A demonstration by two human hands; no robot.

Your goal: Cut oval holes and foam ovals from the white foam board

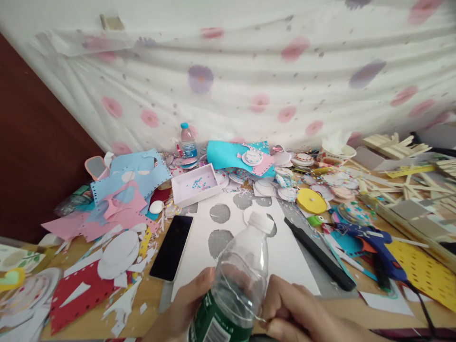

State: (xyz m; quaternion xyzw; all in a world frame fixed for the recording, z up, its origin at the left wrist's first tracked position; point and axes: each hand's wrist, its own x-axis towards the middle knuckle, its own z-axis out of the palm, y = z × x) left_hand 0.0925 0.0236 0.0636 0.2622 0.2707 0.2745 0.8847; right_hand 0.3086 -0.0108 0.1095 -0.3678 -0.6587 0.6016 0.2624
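A clear plastic bottle (242, 266) with a green label stands tilted at the front, close to me. My left hand (194, 294) is wrapped around its left side, partly hidden behind it. A thin pale string (239, 300) runs across the bottle just above the label. At the right side of the bottle, my right hand (294, 304) is closed with its fingers pinching the end of this string. Behind the bottle lies a white paper sheet (285, 266) with several round holes cut in it.
Left of the sheet are a black phone (171, 247) and paper scraps (121, 209). A black box cutter (318, 254) and a blue glue gun (377, 244) lie to the right. Farther back are a white box (196, 187), a small water bottle (188, 142) and wooden sticks (397, 147).
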